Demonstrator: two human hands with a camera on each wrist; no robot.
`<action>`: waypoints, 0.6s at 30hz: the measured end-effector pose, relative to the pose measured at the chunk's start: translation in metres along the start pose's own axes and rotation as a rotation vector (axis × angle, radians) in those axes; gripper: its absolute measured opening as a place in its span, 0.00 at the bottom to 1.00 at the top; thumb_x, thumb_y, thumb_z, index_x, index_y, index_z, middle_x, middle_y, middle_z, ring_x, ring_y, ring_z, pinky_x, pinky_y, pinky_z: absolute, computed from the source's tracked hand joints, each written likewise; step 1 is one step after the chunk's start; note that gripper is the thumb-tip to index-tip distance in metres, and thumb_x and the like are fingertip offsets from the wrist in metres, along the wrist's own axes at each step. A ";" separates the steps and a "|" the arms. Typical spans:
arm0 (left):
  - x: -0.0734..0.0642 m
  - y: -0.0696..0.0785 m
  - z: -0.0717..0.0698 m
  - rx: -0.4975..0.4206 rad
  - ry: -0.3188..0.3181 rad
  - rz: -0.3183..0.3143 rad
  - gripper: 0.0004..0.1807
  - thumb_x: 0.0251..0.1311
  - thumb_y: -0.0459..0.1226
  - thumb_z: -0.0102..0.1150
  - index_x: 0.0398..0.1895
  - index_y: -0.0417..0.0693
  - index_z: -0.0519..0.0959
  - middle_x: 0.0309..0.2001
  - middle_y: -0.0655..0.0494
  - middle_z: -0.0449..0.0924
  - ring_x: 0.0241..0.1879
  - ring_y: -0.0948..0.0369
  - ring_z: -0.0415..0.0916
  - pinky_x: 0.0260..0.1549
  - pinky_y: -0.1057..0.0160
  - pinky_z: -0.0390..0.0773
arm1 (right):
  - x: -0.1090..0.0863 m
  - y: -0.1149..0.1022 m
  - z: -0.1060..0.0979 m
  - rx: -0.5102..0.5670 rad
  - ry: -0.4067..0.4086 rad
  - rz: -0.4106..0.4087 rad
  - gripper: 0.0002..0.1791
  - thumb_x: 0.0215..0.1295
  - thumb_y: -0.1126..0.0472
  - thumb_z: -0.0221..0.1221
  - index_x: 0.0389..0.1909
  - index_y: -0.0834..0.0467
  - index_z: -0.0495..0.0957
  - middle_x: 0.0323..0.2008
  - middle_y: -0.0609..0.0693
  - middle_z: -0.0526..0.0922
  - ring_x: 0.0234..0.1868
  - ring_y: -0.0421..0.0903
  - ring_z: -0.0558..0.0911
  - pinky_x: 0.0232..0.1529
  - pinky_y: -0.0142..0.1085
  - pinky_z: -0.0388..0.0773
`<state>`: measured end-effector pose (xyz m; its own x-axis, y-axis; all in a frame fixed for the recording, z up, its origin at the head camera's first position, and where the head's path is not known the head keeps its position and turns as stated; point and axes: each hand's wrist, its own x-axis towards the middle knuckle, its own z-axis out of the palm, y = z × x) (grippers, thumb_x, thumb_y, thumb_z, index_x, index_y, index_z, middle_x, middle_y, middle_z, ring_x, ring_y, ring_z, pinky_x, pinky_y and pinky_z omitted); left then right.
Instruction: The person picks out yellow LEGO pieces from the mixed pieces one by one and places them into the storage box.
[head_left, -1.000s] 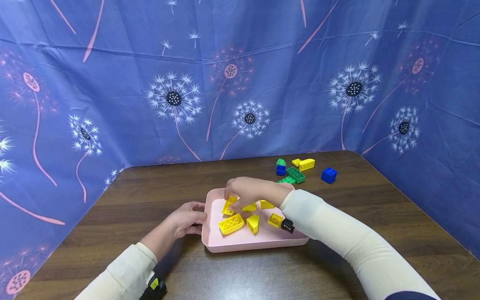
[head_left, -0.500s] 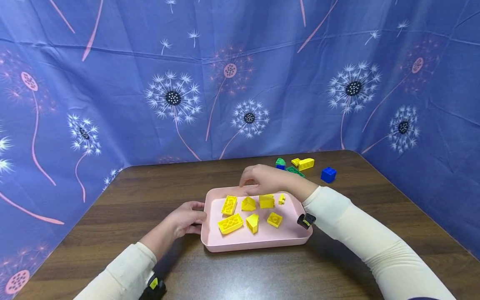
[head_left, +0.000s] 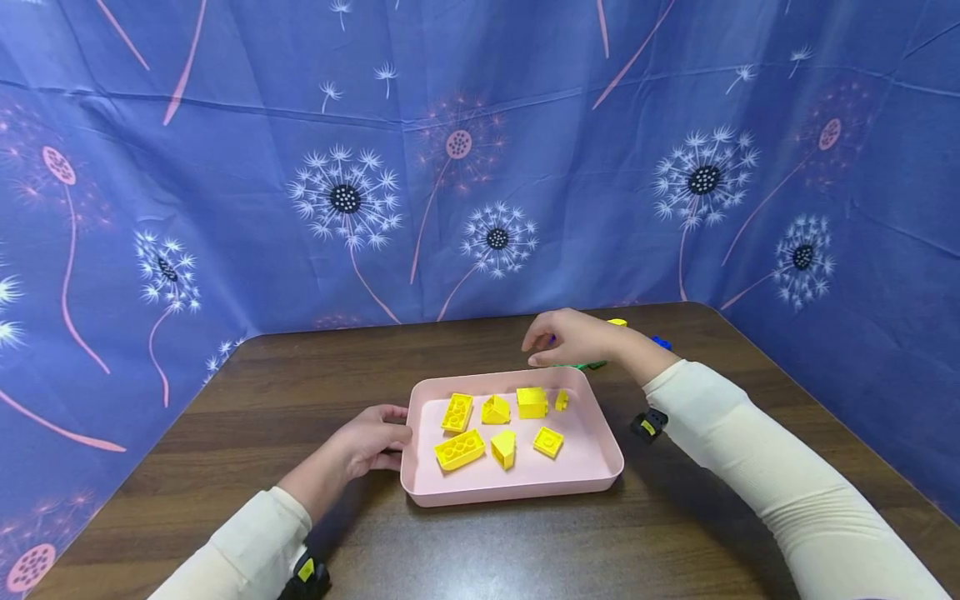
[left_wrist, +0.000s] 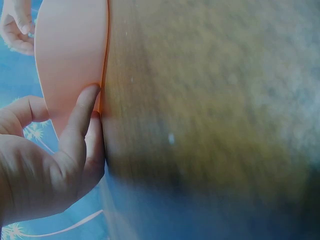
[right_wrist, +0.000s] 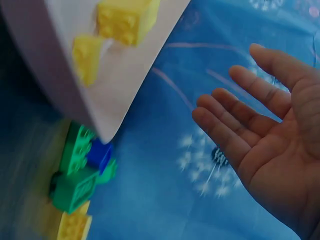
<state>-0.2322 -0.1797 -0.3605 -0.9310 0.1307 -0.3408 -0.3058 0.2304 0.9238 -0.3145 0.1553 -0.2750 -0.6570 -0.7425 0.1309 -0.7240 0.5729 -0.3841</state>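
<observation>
A pink tray (head_left: 517, 493) holds several yellow toy bricks, including a long one (head_left: 460, 450), a wedge-shaped one (head_left: 503, 448) and a square one (head_left: 548, 442). My left hand (head_left: 372, 439) rests at the tray's left end; the left wrist view has its extended fingers touching the outer wall. Past the tray's far right corner hovers my right hand (head_left: 573, 337), holding nothing, its fingers loosely bent in the right wrist view. It partly hides a loose pile in the head view, where green bricks (right_wrist: 75, 189) and a blue brick (right_wrist: 99, 155) lie.
More loose bricks lie at the back right: a yellow one (head_left: 617, 322) and a blue one (head_left: 661, 342), both mostly hidden by the right forearm. A patterned blue cloth (head_left: 600, 208) hangs behind the brown wooden table (head_left: 300, 367).
My right hand has left the yellow bricks in the tray and moved right and back over the far rim towards the loose pile. The left hand stays at the tray's end.
</observation>
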 end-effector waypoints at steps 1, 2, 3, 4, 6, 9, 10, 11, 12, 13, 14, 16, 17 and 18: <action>0.000 0.000 0.000 0.000 0.003 -0.004 0.32 0.52 0.26 0.53 0.64 0.32 0.61 0.44 0.37 0.77 0.37 0.51 0.80 0.39 0.46 0.82 | -0.002 0.004 -0.002 0.009 0.007 0.022 0.13 0.61 0.60 0.64 0.45 0.60 0.82 0.44 0.50 0.81 0.43 0.44 0.81 0.46 0.41 0.81; 0.001 0.000 -0.001 0.002 0.005 -0.008 0.32 0.52 0.26 0.54 0.64 0.32 0.61 0.45 0.37 0.77 0.37 0.51 0.80 0.40 0.46 0.82 | -0.005 0.008 -0.004 0.018 0.013 0.046 0.13 0.62 0.59 0.64 0.45 0.60 0.82 0.44 0.50 0.81 0.43 0.44 0.82 0.47 0.41 0.81; 0.001 0.001 -0.001 0.003 0.007 -0.009 0.32 0.52 0.26 0.54 0.64 0.32 0.62 0.45 0.37 0.77 0.38 0.51 0.80 0.40 0.47 0.82 | -0.007 0.012 -0.006 0.027 0.021 0.068 0.13 0.62 0.58 0.64 0.45 0.59 0.82 0.45 0.50 0.81 0.44 0.45 0.82 0.47 0.41 0.80; 0.001 0.001 -0.001 0.006 0.007 -0.011 0.32 0.52 0.27 0.54 0.64 0.32 0.62 0.45 0.37 0.77 0.38 0.50 0.80 0.40 0.47 0.82 | -0.009 0.016 -0.008 0.031 0.029 0.084 0.13 0.62 0.58 0.64 0.45 0.58 0.82 0.45 0.50 0.81 0.44 0.46 0.82 0.48 0.42 0.80; 0.002 0.001 -0.001 0.008 0.006 -0.009 0.32 0.52 0.27 0.54 0.64 0.32 0.62 0.46 0.37 0.77 0.39 0.50 0.80 0.40 0.47 0.82 | -0.013 0.024 -0.011 0.040 0.046 0.124 0.13 0.62 0.57 0.64 0.46 0.58 0.82 0.46 0.51 0.80 0.46 0.48 0.81 0.49 0.45 0.80; 0.003 0.001 -0.001 0.010 0.006 -0.006 0.32 0.52 0.27 0.54 0.64 0.33 0.62 0.46 0.37 0.77 0.38 0.50 0.80 0.40 0.47 0.82 | -0.019 0.038 -0.013 0.023 0.071 0.175 0.14 0.63 0.56 0.63 0.47 0.58 0.82 0.48 0.52 0.80 0.49 0.51 0.79 0.51 0.48 0.77; 0.003 0.000 -0.001 0.010 0.006 -0.008 0.32 0.52 0.27 0.54 0.63 0.33 0.62 0.46 0.37 0.77 0.38 0.50 0.79 0.40 0.47 0.82 | -0.021 0.043 -0.013 0.013 0.082 0.191 0.14 0.63 0.56 0.63 0.47 0.58 0.82 0.48 0.53 0.80 0.50 0.52 0.79 0.51 0.50 0.77; 0.003 0.000 -0.001 0.010 0.008 -0.009 0.31 0.52 0.27 0.54 0.63 0.33 0.62 0.46 0.37 0.77 0.38 0.51 0.79 0.40 0.47 0.83 | -0.023 0.047 -0.013 0.003 0.096 0.205 0.14 0.63 0.56 0.63 0.47 0.58 0.82 0.49 0.54 0.79 0.51 0.54 0.78 0.52 0.51 0.76; 0.003 0.000 -0.001 0.010 0.007 -0.009 0.31 0.52 0.27 0.54 0.63 0.33 0.63 0.46 0.37 0.77 0.38 0.51 0.79 0.40 0.47 0.83 | -0.025 0.052 -0.013 -0.008 0.108 0.213 0.14 0.63 0.57 0.63 0.47 0.59 0.82 0.49 0.55 0.79 0.52 0.55 0.77 0.53 0.53 0.75; 0.003 0.000 -0.001 0.009 0.009 -0.010 0.31 0.52 0.27 0.54 0.63 0.33 0.63 0.46 0.38 0.77 0.37 0.51 0.79 0.39 0.48 0.83 | -0.027 0.057 -0.013 -0.021 0.122 0.223 0.14 0.63 0.57 0.63 0.47 0.60 0.82 0.50 0.56 0.79 0.52 0.56 0.76 0.53 0.54 0.74; 0.002 -0.001 -0.002 0.011 0.008 -0.012 0.31 0.53 0.27 0.54 0.63 0.33 0.63 0.46 0.38 0.77 0.37 0.51 0.79 0.39 0.48 0.83 | -0.028 0.061 -0.013 -0.031 0.137 0.233 0.15 0.63 0.57 0.63 0.47 0.60 0.82 0.50 0.57 0.78 0.53 0.57 0.75 0.53 0.55 0.74; 0.002 -0.001 -0.002 0.010 0.008 -0.014 0.31 0.53 0.27 0.54 0.63 0.33 0.63 0.46 0.38 0.77 0.37 0.51 0.79 0.39 0.48 0.83 | -0.031 0.069 -0.015 -0.028 0.164 0.262 0.15 0.62 0.57 0.63 0.47 0.61 0.82 0.52 0.59 0.77 0.54 0.60 0.74 0.55 0.57 0.72; 0.002 -0.001 -0.002 0.011 0.008 -0.013 0.31 0.53 0.27 0.54 0.63 0.34 0.63 0.46 0.38 0.77 0.37 0.51 0.80 0.39 0.48 0.83 | -0.032 0.074 -0.016 -0.024 0.173 0.282 0.16 0.63 0.57 0.63 0.47 0.62 0.82 0.53 0.61 0.77 0.56 0.61 0.73 0.56 0.58 0.71; 0.002 -0.001 -0.001 0.011 0.008 -0.012 0.31 0.52 0.27 0.55 0.63 0.34 0.63 0.45 0.38 0.77 0.37 0.51 0.80 0.39 0.48 0.83 | -0.034 0.079 -0.017 -0.015 0.179 0.308 0.17 0.63 0.57 0.63 0.48 0.62 0.82 0.54 0.62 0.76 0.56 0.62 0.72 0.56 0.59 0.71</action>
<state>-0.2340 -0.1810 -0.3617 -0.9287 0.1205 -0.3507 -0.3150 0.2425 0.9176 -0.3532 0.2318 -0.2948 -0.8702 -0.4624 0.1702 -0.4888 0.7663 -0.4170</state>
